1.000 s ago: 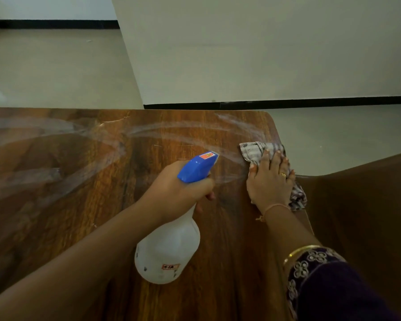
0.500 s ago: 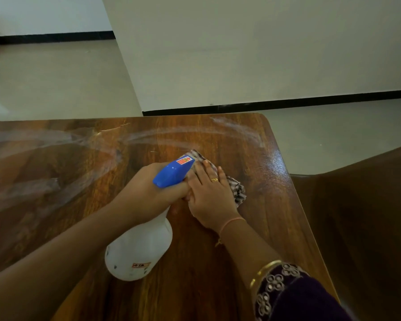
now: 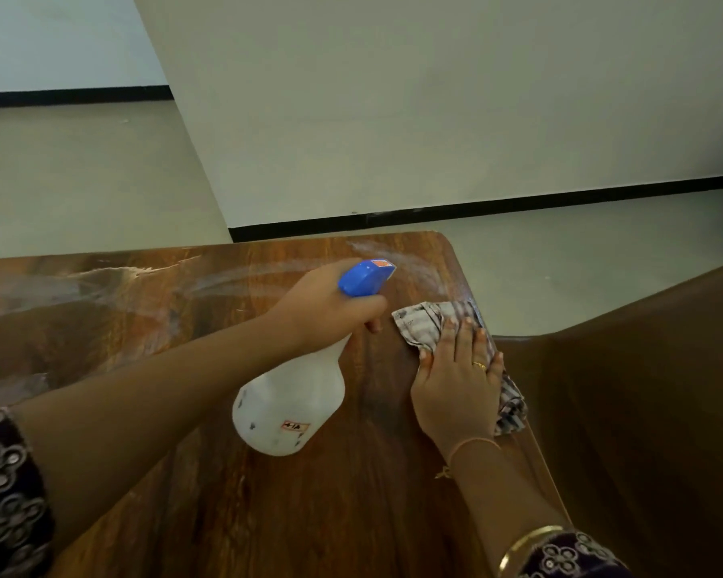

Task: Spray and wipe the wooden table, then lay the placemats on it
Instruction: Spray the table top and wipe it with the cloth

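Note:
The wooden table [image 3: 234, 515] fills the lower part of the head view, with white wet streaks across its far side. My left hand [image 3: 326, 304] grips the neck of a white spray bottle [image 3: 289, 398] with a blue trigger head, held above the table with the nozzle pointing toward the far right corner. My right hand [image 3: 456, 385] presses flat on a checked grey cloth [image 3: 430, 323] at the table's right edge. No placemats are in view.
A brown chair back [image 3: 643, 390] stands close against the table's right side. Beyond the table lie pale floor and a cream wall [image 3: 435, 98] with a black skirting strip.
My right hand slid the cloth from the table's middle back out to the right edge. The left hand and spray bottle shifted slightly right and up.

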Demonstrator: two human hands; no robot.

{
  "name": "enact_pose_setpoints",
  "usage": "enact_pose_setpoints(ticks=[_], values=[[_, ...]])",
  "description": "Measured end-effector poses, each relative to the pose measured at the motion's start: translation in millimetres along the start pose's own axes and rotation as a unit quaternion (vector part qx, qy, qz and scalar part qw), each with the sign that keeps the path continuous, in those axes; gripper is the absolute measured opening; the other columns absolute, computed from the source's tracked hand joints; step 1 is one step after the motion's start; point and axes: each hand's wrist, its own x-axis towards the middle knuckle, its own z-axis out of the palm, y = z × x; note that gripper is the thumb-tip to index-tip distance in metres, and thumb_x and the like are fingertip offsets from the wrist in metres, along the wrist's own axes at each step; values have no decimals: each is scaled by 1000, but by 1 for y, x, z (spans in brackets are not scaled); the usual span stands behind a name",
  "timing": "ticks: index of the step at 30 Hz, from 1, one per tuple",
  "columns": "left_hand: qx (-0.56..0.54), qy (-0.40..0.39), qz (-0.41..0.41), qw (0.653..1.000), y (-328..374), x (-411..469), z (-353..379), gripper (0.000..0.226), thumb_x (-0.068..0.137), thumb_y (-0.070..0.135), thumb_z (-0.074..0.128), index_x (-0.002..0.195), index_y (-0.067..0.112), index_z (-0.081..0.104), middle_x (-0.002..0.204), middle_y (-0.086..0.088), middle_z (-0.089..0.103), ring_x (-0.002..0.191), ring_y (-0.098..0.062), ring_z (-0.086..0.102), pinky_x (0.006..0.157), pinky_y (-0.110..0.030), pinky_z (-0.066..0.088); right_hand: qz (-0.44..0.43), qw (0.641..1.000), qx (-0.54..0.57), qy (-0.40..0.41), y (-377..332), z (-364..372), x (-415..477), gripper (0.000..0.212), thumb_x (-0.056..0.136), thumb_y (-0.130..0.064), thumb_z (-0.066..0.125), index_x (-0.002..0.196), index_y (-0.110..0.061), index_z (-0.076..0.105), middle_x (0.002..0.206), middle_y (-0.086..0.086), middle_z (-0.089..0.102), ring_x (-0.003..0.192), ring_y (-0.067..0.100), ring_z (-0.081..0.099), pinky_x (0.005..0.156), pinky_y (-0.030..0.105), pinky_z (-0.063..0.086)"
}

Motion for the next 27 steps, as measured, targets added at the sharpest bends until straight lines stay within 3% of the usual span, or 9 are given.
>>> enact_pose_setpoints(ticks=[3, 5, 10, 17, 22, 24, 27], values=[[3, -28, -8, 1000, 2, 18, 10, 20, 89, 18, 56, 96, -1, 58, 93, -25, 66, 74, -25, 56, 71, -30, 44, 5, 1000, -7, -3, 1, 1, 0, 60, 100, -39, 19, 153, -14, 6, 161, 11, 9, 148, 29, 5, 119, 50, 5], [20, -50, -22, 998, 4, 27, 16, 23, 90, 22, 55, 90, -1, 58, 93, -26, 67, 72, -21, 51, 69, -29, 41, 3, 1000, -5, -2, 1, 2, 0, 61, 100, -39, 19, 153, -14, 4, 161, 10, 8, 148, 29, 4, 118, 50, 3], [58, -60, -44, 996, 2, 35, 22, 25, 89, 29, 56, 68, 17, 48, 66, -4, 60, 55, -8, 52, 57, -18, 39, 3, 1000, -8, -4, 1, 4, 0, 61, 100, -40, 19, 153, -14, 3, 161, 10, 7, 148, 29, 3, 118, 50, 3], [29, -37, -50, 998, 1, 32, 15, 16, 88, 22, 55, 74, 13, 52, 78, -16, 66, 67, -16, 56, 66, -24, 45, 15, 1000, -13, -3, 0, 6, 3, 61, 100, -39, 19, 153, -12, 7, 160, 13, 10, 148, 31, 7, 118, 51, 7], [-22, -8, -42, 999, -4, 30, 3, 18, 89, 17, 53, 71, 18, 55, 67, 5, 64, 57, -4, 57, 56, -16, 44, 64, 998, -3, -18, -8, 1, 22, 62, 100, -38, 20, 152, -9, 8, 160, 16, 9, 147, 35, 6, 117, 52, 6], [-32, 3, -44, 999, -8, 31, -1, 17, 88, 17, 54, 71, 18, 57, 65, 4, 64, 51, -3, 56, 51, -13, 45, 65, 998, -2, -21, -10, 0, 37, 62, 100, -39, 21, 152, -8, 9, 159, 17, 8, 146, 36, 7, 117, 52, 6], [-31, 18, -35, 999, -14, 33, -8, 12, 87, 18, 55, 79, 14, 63, 69, 2, 67, 54, -5, 58, 58, -20, 48, 59, 998, -3, -23, -12, -1, 59, 63, 100, -40, 21, 152, -7, 9, 159, 18, 7, 146, 36, 7, 117, 53, 6]])
